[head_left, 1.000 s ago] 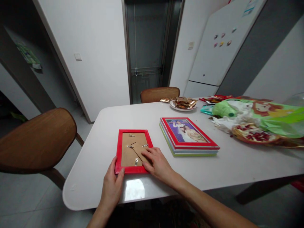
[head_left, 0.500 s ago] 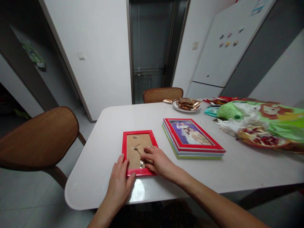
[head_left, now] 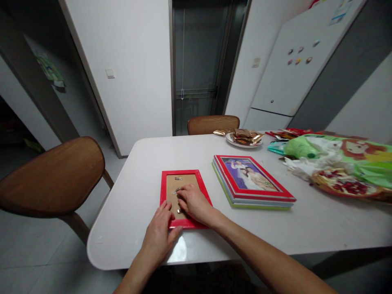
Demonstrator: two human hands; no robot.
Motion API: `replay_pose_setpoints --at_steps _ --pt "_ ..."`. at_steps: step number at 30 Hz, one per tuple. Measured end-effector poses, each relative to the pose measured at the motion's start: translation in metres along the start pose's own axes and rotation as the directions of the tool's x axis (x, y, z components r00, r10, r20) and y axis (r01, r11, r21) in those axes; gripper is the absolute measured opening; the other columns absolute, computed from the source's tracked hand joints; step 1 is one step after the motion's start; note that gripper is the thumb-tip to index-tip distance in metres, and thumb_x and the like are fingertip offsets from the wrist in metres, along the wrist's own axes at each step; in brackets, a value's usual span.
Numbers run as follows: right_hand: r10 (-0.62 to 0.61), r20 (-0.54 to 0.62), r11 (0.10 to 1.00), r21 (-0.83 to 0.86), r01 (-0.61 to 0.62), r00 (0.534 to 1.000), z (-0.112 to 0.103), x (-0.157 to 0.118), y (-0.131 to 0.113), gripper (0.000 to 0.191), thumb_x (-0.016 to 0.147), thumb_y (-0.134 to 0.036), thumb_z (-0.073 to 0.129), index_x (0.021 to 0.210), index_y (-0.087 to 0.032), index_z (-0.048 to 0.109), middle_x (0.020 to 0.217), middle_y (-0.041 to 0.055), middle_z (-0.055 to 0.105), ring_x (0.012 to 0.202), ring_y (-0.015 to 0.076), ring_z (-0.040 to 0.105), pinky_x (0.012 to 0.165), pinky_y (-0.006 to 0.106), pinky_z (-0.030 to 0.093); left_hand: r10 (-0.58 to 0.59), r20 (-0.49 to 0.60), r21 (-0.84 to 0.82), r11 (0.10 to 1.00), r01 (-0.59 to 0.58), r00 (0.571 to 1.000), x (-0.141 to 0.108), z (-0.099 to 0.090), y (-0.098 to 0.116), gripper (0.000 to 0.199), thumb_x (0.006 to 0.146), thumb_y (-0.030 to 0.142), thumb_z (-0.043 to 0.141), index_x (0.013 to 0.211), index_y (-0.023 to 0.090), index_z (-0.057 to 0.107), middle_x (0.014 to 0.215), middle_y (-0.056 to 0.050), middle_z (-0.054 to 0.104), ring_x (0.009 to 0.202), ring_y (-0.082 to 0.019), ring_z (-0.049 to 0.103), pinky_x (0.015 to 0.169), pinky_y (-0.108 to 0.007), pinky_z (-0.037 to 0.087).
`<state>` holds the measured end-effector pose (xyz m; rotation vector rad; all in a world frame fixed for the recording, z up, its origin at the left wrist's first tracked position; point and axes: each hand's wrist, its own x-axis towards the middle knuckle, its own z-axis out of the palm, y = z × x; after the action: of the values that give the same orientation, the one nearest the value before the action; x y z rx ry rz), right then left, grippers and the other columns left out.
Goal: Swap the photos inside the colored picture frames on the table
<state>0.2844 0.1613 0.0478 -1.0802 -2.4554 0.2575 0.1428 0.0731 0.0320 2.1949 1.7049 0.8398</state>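
Observation:
A red picture frame (head_left: 164, 190) lies back side up on the white table, its brown backing board (head_left: 172, 202) showing small metal clips. My left hand (head_left: 159, 232) rests with its fingers apart on the frame's lower left corner, the thumb along the bottom edge. Over the middle of the backing, my right hand (head_left: 194, 204) has its fingers drawn together at a metal fitting (head_left: 177, 190). What is between those fingertips is too small to make out. Another clip (head_left: 179, 211) shows below them.
Right of the red frame is a stack of picture frames (head_left: 254, 179), a couple's photo on top. Behind it stands a plate (head_left: 234, 143) of wrapped snacks. Green and white bags (head_left: 364, 153) lie at the right. Wooden chairs (head_left: 55, 179) stand left and behind the table (head_left: 122, 228).
My right hand has moved up and left over the backing, and its fingers have closed at the middle fitting. The view has shifted slightly; my left hand stays on the frame's corner.

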Motion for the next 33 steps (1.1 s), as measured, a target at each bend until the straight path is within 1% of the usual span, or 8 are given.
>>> replay_pose_setpoints --at_steps 4,8,14,19,22,27,30,33 --pt "0.045 -0.009 0.991 -0.124 -0.046 0.999 0.012 0.016 -0.001 0.024 0.080 -0.017 0.039 0.084 -0.015 0.063 0.088 0.0087 0.059 0.087 0.0185 0.047 0.077 0.030 0.036 0.002 0.013 0.007 1.000 -0.002 1.000 0.000 0.000 0.000 0.011 0.073 0.026 0.052 0.079 0.017 0.051 0.120 -0.014 0.048 0.119 -0.025 0.034 0.095 -0.044 0.034" --pt "0.044 0.007 0.992 -0.119 -0.043 0.999 0.014 0.031 0.003 0.025 0.081 -0.021 0.038 0.089 -0.017 0.062 0.091 0.0078 0.059 0.091 0.0185 0.047 0.080 0.030 0.034 0.000 0.008 0.001 1.000 0.000 1.000 0.000 -0.001 0.001 0.010 0.072 0.025 0.053 0.079 0.018 0.050 0.120 -0.013 0.049 0.119 -0.025 0.034 0.094 -0.046 0.034" --pt "0.254 -0.069 0.946 -0.190 -0.263 0.965 0.014 0.048 0.022 0.030 0.082 -0.024 0.036 0.095 -0.013 0.061 0.095 0.0138 0.057 0.090 0.0223 0.046 0.079 0.035 0.033 0.012 0.001 0.023 1.000 -0.012 1.000 0.000 0.000 0.001 0.013 0.070 0.024 0.055 0.080 0.017 0.050 0.122 -0.015 0.046 0.120 -0.026 0.034 0.094 -0.045 0.035" --pt "0.273 -0.062 0.941 -0.191 -0.280 0.960 0.022 0.054 0.027 0.027 0.080 -0.028 0.039 0.091 -0.019 0.063 0.092 0.0112 0.058 0.088 0.0229 0.047 0.074 0.035 0.035 0.029 0.009 0.062 0.998 -0.029 1.000 0.000 0.001 0.000 0.015 0.070 0.025 0.055 0.081 0.017 0.049 0.122 -0.015 0.046 0.120 -0.026 0.033 0.096 -0.045 0.033" --pt "0.275 -0.073 0.947 -0.150 -0.283 0.959 0.021 0.057 0.027 0.025 0.079 -0.026 0.041 0.090 -0.018 0.062 0.090 0.0098 0.059 0.087 0.0218 0.048 0.075 0.034 0.035 0.011 0.011 0.062 0.998 -0.011 1.000 0.000 0.001 0.001 0.015 0.070 0.025 0.056 0.080 0.017 0.049 0.123 -0.014 0.045 0.120 -0.026 0.032 0.096 -0.045 0.033" --pt "0.218 -0.022 0.971 -0.092 -0.219 0.976 -0.005 0.041 0.041 0.038 0.071 -0.015 0.046 0.109 -0.016 0.054 0.103 0.0083 0.058 0.092 0.0184 0.049 0.080 0.029 0.035 -0.011 0.028 0.048 0.999 0.009 1.000 0.000 -0.001 0.003 0.015 0.070 0.025 0.056 0.080 0.017 0.049 0.123 -0.013 0.046 0.120 -0.026 0.032 0.095 -0.046 0.033" --pt "0.163 0.103 0.982 -0.118 -0.150 0.981 -0.023 0.020 0.053 0.033 0.064 -0.011 0.051 0.093 -0.017 0.063 0.097 0.0074 0.060 0.088 0.0193 0.050 0.079 0.028 0.036 -0.013 0.031 0.043 0.999 0.012 0.999 0.000 -0.001 0.004 0.015 0.070 0.025 0.056 0.080 0.017 0.049 0.123 -0.014 0.045 0.120 -0.027 0.032 0.095 -0.046 0.033" --pt "0.148 0.119 0.981 -0.145 -0.130 0.982 -0.029 0.005 0.059 0.026 0.063 -0.009 0.050 0.082 -0.017 0.066 0.091 0.0075 0.060 0.086 0.0188 0.049 0.077 0.026 0.036 -0.011 0.028 0.040 0.999 0.010 1.000 0.000 0.000 0.003 0.014 0.070 0.025 0.055 0.079 0.017 0.049 0.123 -0.014 0.046 0.120 -0.027 0.033 0.094 -0.046 0.034"
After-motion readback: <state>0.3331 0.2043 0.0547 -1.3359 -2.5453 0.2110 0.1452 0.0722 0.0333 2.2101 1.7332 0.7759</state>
